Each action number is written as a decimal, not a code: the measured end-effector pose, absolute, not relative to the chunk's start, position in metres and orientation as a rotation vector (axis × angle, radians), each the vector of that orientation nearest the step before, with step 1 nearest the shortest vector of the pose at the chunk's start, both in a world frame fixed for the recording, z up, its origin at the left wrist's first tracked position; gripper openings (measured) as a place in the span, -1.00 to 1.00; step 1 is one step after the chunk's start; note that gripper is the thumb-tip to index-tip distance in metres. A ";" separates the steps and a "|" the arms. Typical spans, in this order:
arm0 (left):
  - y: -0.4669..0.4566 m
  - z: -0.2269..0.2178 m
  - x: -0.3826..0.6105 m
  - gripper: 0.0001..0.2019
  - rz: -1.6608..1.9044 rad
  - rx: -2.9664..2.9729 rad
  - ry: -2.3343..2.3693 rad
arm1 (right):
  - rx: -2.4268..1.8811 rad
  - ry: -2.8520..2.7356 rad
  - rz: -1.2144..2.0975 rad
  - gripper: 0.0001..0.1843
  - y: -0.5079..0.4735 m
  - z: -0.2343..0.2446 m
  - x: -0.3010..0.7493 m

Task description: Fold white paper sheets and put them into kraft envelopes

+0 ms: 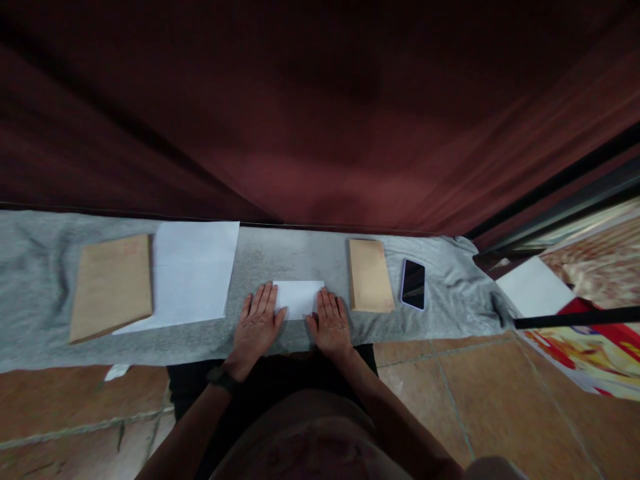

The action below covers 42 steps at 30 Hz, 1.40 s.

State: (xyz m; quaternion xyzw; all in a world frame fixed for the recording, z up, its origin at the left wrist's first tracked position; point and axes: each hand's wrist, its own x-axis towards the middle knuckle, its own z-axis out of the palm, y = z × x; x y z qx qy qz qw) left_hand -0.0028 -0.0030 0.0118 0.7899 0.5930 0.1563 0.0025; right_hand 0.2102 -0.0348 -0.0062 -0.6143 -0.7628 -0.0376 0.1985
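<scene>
A small white sheet of paper (299, 298), possibly folded, lies flat on the grey cloth in front of me. My left hand (257, 322) rests palm down over its left end, fingers stretched out and thumb apart. Over the right end lies my right hand (330, 321), also flat with its fingers extended. Both palms hide the sheet's side edges. To the left are larger white sheets (195, 273), partly covered by a brown envelope stack (113, 283). A narrower stack of brown envelopes (371, 275) is right of my right hand.
A phone (413, 284) with a dark screen lies right of the narrow envelopes. The grey cloth (295, 253) covers a long narrow surface, bounded behind by a dark red curtain (340, 173). A colourful box (590, 347) stands at the far right, above the tiled floor (480, 387).
</scene>
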 end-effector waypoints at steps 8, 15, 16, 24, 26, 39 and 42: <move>-0.002 0.005 0.002 -0.40 0.642 2.281 1.976 | -1.719 -2.138 -0.086 -0.27 -0.036 -0.007 0.210; 0.011 0.007 0.013 -0.43 0.721 2.104 2.033 | -1.677 -2.121 -0.112 -0.30 -0.035 -0.008 0.209; 0.013 0.007 0.013 -0.43 0.721 2.078 2.037 | -1.675 -2.119 -0.111 -0.31 -0.035 -0.007 0.209; 0.026 0.015 0.006 -0.52 0.752 1.652 1.948 | -1.708 -2.109 -0.087 -0.31 -0.035 -0.004 0.206; 0.029 0.018 0.004 -0.61 0.790 1.483 1.876 | -1.726 -2.107 -0.072 -0.30 -0.035 -0.003 0.204; 0.026 0.061 0.014 -0.57 0.947 0.516 1.320 | -1.534 -2.166 0.268 -0.34 -0.015 0.027 0.212; 0.035 0.065 0.016 -0.57 1.027 0.460 1.172 | -1.486 -1.959 0.543 -0.45 0.000 0.040 0.212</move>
